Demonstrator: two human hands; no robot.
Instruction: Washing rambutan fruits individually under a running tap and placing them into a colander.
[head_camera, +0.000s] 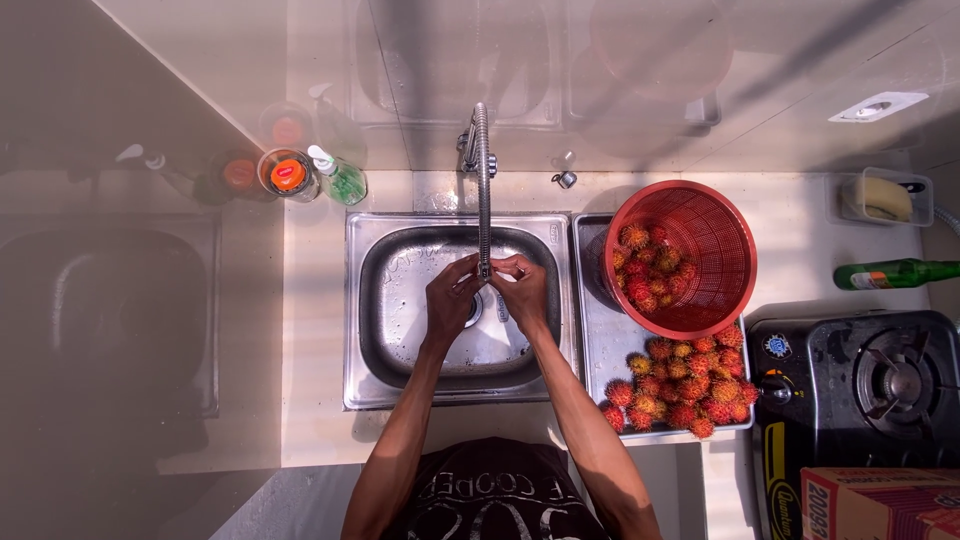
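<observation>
Both my hands meet over the steel sink (375, 300), right under the tip of the long tap spout (483, 180). My left hand (450, 300) and my right hand (522, 292) have their fingertips pressed together at the spout's end. Whether something small sits between the fingers is hidden. A red plastic basket (715, 235) tilted on the drainboard holds several red, hairy rambutans (648, 270). A loose pile of rambutans (682, 392) lies on the drainboard (600, 340) to the right of my right forearm.
A green soap bottle (342, 180) and an orange-lidded jar (287, 174) stand behind the sink's left corner. A black gas stove (860, 390), a cardboard box (880, 505), a green bottle (890, 273) and a soap dish (882, 197) are at the right.
</observation>
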